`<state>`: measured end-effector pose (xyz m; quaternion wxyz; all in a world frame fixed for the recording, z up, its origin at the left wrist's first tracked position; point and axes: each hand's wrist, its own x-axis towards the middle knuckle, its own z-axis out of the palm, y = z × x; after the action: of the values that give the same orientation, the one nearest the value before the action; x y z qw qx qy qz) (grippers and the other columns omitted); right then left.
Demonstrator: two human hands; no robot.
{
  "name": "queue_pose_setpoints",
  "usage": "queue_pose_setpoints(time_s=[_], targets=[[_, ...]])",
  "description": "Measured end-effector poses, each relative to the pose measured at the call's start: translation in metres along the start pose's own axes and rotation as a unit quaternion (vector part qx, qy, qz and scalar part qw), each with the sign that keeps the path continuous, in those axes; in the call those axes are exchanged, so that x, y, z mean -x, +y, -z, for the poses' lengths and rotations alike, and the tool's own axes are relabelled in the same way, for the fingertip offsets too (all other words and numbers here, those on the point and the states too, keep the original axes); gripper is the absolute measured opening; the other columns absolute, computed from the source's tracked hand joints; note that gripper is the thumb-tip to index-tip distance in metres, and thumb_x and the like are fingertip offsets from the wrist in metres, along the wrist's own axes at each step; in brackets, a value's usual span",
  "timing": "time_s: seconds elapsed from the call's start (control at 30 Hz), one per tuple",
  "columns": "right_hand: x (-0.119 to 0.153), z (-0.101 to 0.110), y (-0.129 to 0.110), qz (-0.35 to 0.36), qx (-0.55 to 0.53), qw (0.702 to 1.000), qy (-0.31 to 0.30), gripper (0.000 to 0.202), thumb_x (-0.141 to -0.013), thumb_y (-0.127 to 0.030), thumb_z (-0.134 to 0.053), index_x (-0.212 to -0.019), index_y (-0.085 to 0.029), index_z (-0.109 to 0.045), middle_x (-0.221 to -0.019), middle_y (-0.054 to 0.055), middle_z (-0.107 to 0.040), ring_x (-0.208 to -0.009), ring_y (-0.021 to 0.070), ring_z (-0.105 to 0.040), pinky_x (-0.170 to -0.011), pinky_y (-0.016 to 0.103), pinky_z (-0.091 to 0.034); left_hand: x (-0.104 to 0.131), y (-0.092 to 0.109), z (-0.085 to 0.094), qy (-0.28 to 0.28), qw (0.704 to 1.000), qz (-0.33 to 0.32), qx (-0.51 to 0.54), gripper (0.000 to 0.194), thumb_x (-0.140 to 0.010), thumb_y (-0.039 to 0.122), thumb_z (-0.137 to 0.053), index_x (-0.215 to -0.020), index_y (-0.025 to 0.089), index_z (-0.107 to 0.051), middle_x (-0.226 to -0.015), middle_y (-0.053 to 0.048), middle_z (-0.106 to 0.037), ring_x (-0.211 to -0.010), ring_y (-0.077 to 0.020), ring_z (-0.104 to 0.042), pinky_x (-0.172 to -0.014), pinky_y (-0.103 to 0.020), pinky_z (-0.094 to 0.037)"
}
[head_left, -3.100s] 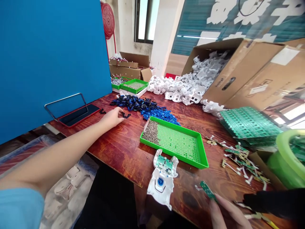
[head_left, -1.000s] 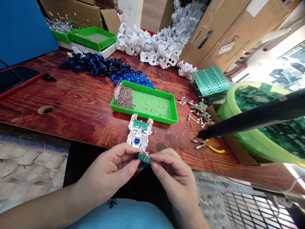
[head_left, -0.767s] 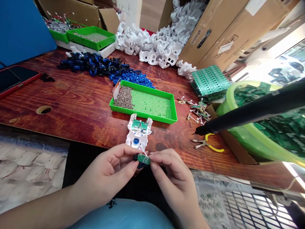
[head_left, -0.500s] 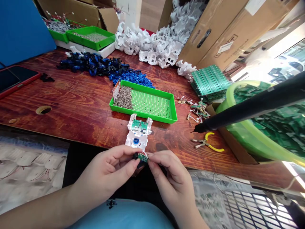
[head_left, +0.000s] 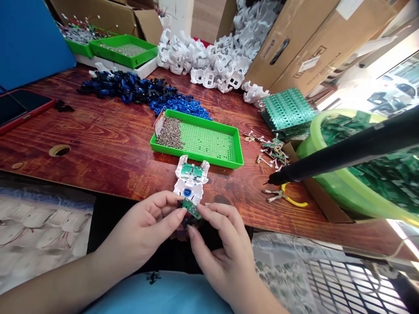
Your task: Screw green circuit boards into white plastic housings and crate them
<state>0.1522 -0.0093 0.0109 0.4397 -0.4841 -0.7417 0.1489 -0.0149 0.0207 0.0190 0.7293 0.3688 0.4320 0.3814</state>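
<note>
- red-edged phone (head_left: 31, 101) lies far left of the hands, seemingly kept aside.
- left hand (head_left: 149, 231) pinches the left end of the green circuit board (head_left: 192, 209) and a black part (head_left: 180, 203), apparently for steadiness.
- white shell (head_left: 188, 189) sits just beyond the fingertips, probably for easy reach.
- green circuit board is between the hands, tilted.
- right hand (head_left: 225, 257) has fingertips at its right end, thumb lower; whether it grips, cannot tell.
- pliers (head_left: 284, 196) rest beyond and right of the right hand.
</note>
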Motion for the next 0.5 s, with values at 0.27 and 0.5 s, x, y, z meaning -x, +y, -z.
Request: queue_pose_setpoints(time_s=[0.27, 0.5], targets=[[0.002, -0.004, -0.005, 0.013, 0.036, 0.999, 0.028, 0.045, -0.08, -0.02, -0.068, -0.122, -0.017, -0.052, -0.105, 0.009, -0.056, -0.096, 0.0157, -0.059, -0.085, 0.026, -0.054, -0.003, 0.003, -0.002, -0.009, 0.993, 0.039, 0.115, 0.006, -0.081, 0.021, -0.069, -0.086, 0.019, -0.07, -0.078, 0.001, -0.072, -0.07, -0.009, -0.065, -0.064, -0.015, -0.051], [0.004, -0.012, -0.01, 0.032, 0.018, 0.997, 0.064, 0.048, -0.081, -0.008, -0.062, -0.126, -0.018, -0.049, -0.107, 0.008, -0.053, -0.098, 0.013, -0.058, -0.087, 0.021, -0.053, -0.002, 0.008, -0.006, 0.008, 0.991, 0.042, 0.128, 0.008, -0.079, 0.021, -0.071, -0.087, 0.02, -0.071, -0.082, -0.001, -0.072, -0.073, -0.01, -0.064, -0.066, -0.016, -0.053]])
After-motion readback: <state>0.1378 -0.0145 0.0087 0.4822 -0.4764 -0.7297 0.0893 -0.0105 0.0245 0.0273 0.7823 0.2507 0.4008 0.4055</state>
